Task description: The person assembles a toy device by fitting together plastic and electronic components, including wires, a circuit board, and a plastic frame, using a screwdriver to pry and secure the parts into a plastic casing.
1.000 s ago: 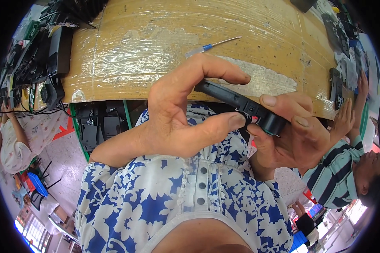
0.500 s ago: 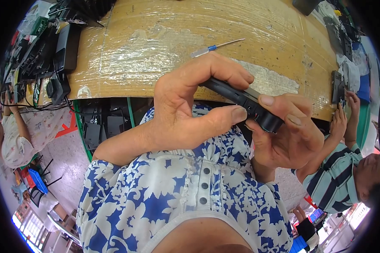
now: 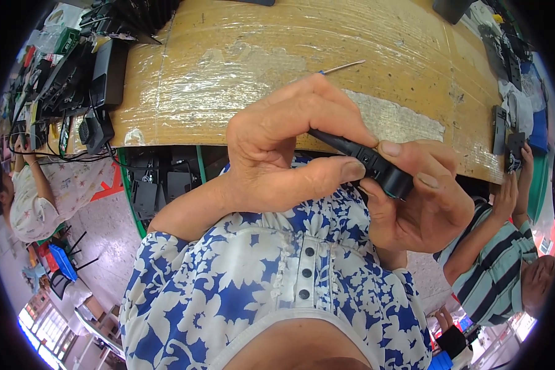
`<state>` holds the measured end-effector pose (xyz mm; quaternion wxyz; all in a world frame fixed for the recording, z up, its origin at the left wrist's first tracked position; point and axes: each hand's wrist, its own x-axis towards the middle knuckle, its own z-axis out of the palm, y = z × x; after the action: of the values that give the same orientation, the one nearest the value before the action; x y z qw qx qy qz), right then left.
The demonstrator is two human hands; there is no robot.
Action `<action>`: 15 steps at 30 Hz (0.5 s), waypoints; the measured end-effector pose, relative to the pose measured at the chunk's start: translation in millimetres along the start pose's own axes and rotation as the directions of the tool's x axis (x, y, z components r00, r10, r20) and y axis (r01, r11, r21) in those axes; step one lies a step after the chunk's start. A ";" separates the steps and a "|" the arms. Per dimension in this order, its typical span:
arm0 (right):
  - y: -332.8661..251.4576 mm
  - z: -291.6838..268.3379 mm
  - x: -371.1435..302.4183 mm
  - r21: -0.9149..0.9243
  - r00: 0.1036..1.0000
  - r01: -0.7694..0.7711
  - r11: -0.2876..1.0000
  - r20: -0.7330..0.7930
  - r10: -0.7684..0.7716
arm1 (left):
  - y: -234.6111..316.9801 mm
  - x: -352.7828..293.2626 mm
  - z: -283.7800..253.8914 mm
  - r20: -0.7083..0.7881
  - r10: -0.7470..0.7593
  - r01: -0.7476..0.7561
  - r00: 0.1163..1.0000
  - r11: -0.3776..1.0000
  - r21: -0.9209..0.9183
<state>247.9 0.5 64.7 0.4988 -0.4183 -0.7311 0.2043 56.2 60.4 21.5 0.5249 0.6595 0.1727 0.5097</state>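
Observation:
In front of my chest, both hands hold a slim black plastic device (image 3: 390, 177) with a rounded, cylinder-like end and small holes along its edge. My left hand (image 3: 268, 185) is closed on its longer, thinner part, fingers on the far side and thumb on the near edge. At the rounded end, my right hand (image 3: 422, 213) pinches it between thumb and fingertips. The device lies tilted, its rounded end lower and to the right. Beyond my left knuckles, a screwdriver (image 3: 345, 66) rests on the table, its handle mostly hidden by my hand.
The table (image 3: 209, 86) is covered in yellowish board and clear film. Black devices and cables (image 3: 108, 74) crowd its left end. Under the edge sits a green-framed bin (image 3: 166, 182) of black parts. At right, a co-worker in a striped shirt (image 3: 496, 265) handles a black part (image 3: 515, 151).
The device has turned slightly in my hands, showing more of its holed edge and less of its flat face. My left fingers have shifted toward my right hand. The co-worker has lifted a black part.

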 end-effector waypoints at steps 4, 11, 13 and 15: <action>9.2 3.9 -0.8 0.050 0.991 0.130 0.990 -0.049 -0.128 | -2.7 0.3 2.8 -0.037 0.049 -0.050 0.998 0.999 -0.019; 7.4 4.2 3.8 0.037 0.989 0.136 0.990 -0.059 -0.134 | -1.8 3.5 2.5 -0.055 0.054 -0.053 0.997 0.999 0.007; 6.8 4.6 5.0 0.006 0.987 0.141 0.990 -0.075 -0.140 | -3.5 4.6 2.1 -0.048 0.085 -0.083 0.995 0.996 0.028; 6.7 4.2 4.8 -0.004 0.989 0.126 0.992 -0.072 -0.126 | -3.7 5.0 2.5 -0.049 0.086 -0.084 0.995 0.996 0.034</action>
<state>246.1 8.6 60.8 0.5368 -0.3782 -0.7375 0.1577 61.6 64.3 20.9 0.4877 0.6614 0.1657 0.5453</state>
